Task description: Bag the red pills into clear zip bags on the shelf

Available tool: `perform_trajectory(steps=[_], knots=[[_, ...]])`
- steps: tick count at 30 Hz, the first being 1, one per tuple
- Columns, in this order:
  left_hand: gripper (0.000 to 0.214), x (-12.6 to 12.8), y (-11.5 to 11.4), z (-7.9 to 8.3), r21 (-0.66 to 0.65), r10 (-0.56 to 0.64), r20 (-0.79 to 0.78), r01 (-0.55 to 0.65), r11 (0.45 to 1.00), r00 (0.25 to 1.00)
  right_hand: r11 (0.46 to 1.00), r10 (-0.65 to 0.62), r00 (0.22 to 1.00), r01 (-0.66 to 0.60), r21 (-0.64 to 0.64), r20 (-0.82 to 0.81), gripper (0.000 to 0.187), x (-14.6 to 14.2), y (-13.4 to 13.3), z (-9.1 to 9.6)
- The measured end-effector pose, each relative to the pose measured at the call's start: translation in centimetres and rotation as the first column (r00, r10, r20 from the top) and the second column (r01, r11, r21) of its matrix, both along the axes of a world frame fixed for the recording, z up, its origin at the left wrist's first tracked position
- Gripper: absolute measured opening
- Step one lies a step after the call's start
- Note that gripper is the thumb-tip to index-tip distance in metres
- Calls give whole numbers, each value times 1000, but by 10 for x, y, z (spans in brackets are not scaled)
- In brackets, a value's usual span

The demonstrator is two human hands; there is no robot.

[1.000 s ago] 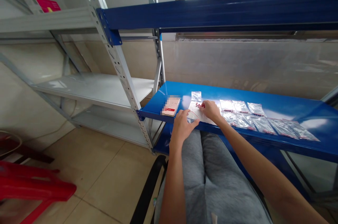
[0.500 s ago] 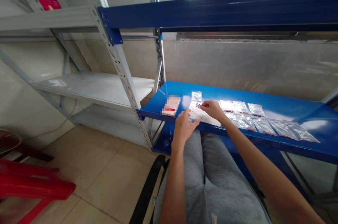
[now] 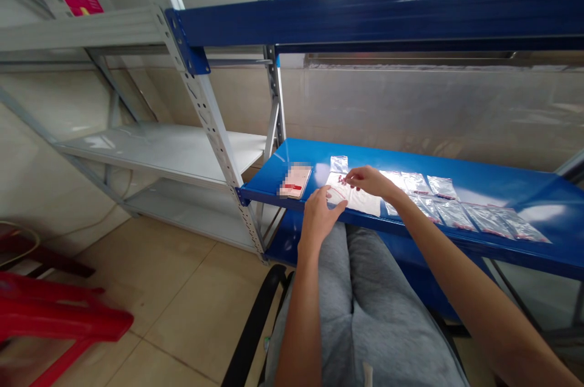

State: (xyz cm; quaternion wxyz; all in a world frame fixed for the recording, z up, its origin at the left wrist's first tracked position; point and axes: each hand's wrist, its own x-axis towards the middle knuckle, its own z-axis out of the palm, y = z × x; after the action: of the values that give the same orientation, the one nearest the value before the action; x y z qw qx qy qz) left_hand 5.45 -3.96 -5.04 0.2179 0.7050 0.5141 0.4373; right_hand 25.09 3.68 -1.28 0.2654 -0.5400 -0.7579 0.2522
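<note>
Packet: white plastic packet [image 3: 360, 203] lying flat on the blue shelf [image 3: 511, 192], red beads [image 3: 341, 180] at its top end
Right hand [image 3: 371, 181]: fingers together over the beads, can't tell if they're clamped on anything
Left hand [image 3: 319, 219]: fingers apart, tips on the packet's left edge
Nearby: rows of small bags [image 3: 456, 216] to the right, blurred card [image 3: 295, 182] to the left

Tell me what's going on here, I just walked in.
A seated person is working at a blue metal shelf. Their right hand reaches with its fingertips toward small red pieces on a flat whitish plastic bag, and their left hand touches that bag's near edge. Rows of small clear bags holding red pieces lie along the shelf to the right.
</note>
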Motion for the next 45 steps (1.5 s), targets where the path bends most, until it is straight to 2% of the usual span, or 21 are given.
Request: perform_trajectory(steps=[3, 6, 9, 13, 18, 25, 28, 30, 32, 34, 37, 41, 43, 45], knots=[[42, -3, 2, -2, 4, 18, -25, -18, 1000, 1000, 976, -194, 960, 168, 135, 203, 16, -2, 15, -11], [42, -5, 3, -4, 0, 31, -14, -31, 1000, 999, 965, -244, 909, 195, 174, 338, 18, -10, 21, -21], [45, -8, 5, -6, -43, 29, 61, -27, 999, 998, 957, -282, 867, 222, 187, 411, 21, -16, 21, -29], [48, -11, 7, -8, -165, 22, 243, 19, 986, 970, 949, -307, 847, 237, 208, 434, 22, -18, 19, -36], [44, -15, 10, -7, -249, 26, 449, 98, 963, 893, 947, -315, 840, 247, 206, 442, 23, -20, 20, -38], [44, -17, 7, -3, -317, 57, 476, 111, 942, 877, 945, -316, 852, 243, 218, 418, 24, -20, 19, -34], [45, -18, 7, -3, -322, 51, 463, 114, 940, 885, 956, -268, 904, 208, 206, 333, 20, -14, 16, -24], [46, -18, 8, -5, -315, 30, 456, 130, 940, 889, 981, -165, 963, 137, 140, 212, 19, -12, 10, -14], [48, -17, 9, -7, -294, 6, 448, 141, 945, 894, 999, -16, 999, 14, 39, 48, 21, -12, 2, -4], [48, -15, 9, -8, -262, -23, 448, 155, 953, 894, 991, 125, 989, -128, -35, -77, 22, -15, -6, 6], [47, -12, 9, -8, -219, -64, 463, 185, 958, 884, 955, 274, 956, -283, -86, -107, 23, -20, -15, 15], [46, -9, 6, -6, -198, -85, 459, 196, 960, 884, 941, 326, 945, -327, -91, -28, 23, -21, -16, 17], [46, -9, 5, -4, -198, -82, 439, 185, 963, 895, 950, 302, 953, -303, -76, -24, 23, -17, -12, 15], [46, -10, 4, -2, -205, -65, 408, 161, 965, 911, 974, 222, 975, -223, -44, -23, 23, -11, -4, 11]])
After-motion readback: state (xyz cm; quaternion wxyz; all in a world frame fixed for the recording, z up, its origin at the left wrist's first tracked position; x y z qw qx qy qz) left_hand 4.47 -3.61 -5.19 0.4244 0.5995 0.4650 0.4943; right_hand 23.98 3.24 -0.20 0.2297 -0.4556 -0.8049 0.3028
